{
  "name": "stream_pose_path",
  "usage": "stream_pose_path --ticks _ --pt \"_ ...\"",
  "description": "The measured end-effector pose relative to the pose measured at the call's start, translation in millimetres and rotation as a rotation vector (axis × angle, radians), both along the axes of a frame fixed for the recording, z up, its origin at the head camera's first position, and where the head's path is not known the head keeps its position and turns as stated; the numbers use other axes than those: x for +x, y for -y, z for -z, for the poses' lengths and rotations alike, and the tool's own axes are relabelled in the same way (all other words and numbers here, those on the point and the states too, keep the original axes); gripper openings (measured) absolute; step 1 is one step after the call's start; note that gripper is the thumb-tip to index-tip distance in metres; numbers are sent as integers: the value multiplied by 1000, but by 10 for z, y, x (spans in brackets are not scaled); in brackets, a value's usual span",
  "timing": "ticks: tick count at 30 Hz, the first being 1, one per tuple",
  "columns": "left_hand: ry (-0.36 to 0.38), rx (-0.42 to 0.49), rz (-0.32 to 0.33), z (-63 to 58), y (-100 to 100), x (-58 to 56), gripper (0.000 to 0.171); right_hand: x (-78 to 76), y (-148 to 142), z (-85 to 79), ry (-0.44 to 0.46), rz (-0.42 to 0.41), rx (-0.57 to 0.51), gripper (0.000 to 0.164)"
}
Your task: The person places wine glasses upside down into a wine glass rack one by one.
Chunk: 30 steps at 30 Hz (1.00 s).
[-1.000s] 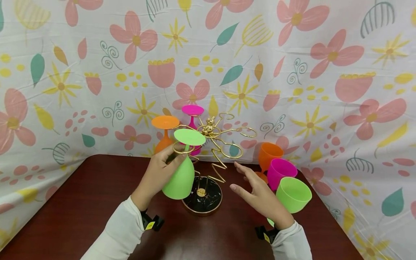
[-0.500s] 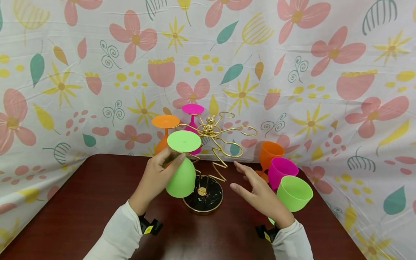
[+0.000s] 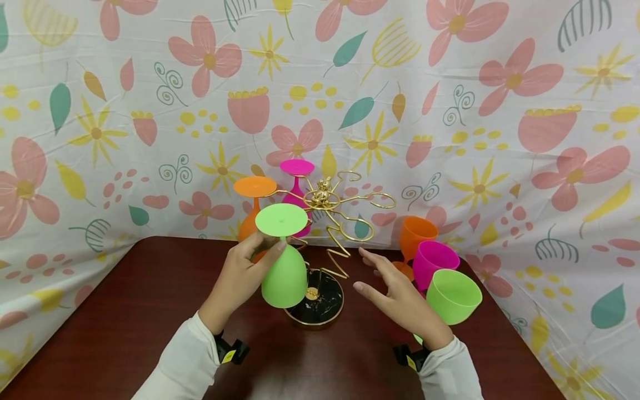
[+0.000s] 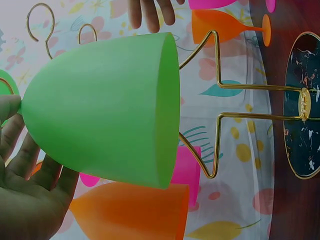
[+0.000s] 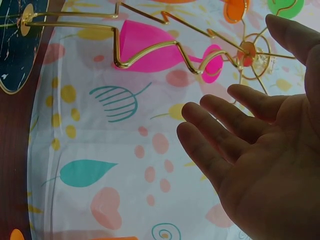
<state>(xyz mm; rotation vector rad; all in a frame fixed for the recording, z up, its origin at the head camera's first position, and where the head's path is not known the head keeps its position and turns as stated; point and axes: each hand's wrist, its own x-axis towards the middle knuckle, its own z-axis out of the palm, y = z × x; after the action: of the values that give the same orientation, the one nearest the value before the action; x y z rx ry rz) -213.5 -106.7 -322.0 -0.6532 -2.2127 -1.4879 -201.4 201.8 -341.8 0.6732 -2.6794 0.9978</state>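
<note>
1. Left hand: thumb and fingers pinch the stem of a light-green, plastic-looking goblet. Goblet is upside down, foot up and mouth down, held clear of the desk.
2. Right hand: holds nothing, fingers extended, palm facing the rack side, not touching any goblet.
3. Between the hands, a bit farther out: gold wire rack on a round black marble-look base. Rack wire overlaps the held goblet's foot in the right wrist view; can't tell if the stem is fully seated.
4. Just beyond left hand: orange upside-down goblet hanging on the rack. Beyond it, toward the middle: bright magenta upside-down goblet, also hanging.
5. Beside and behind right hand, upright on the desk, in a row: orange upright goblet, magenta upright goblet, light-green upright goblet, the last partly hidden by that hand.
6. Progress, judged: looks like loading the rack. Two hung, third at its spot but not released, three left. Bare wire loops on right hand's side seem to match those three. Roughly halfway once the held one hangs.
</note>
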Motion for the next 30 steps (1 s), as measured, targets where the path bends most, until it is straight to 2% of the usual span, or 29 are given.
stream_pose_path --ticks 11,21,27,30 --pt "3 -24 -3 83 28 47 26 13 -2 0 2 0 -1 64" --pt "-33 -65 -7 159 163 91 30 9 -1 -9 -4 -6 2 62" --pt "-27 -113 -88 270 273 109 30 19 6 -13 2 -14 -1 62" --pt "-59 -157 -149 339 327 114 31 22 5 -20 3 -13 -6 62"
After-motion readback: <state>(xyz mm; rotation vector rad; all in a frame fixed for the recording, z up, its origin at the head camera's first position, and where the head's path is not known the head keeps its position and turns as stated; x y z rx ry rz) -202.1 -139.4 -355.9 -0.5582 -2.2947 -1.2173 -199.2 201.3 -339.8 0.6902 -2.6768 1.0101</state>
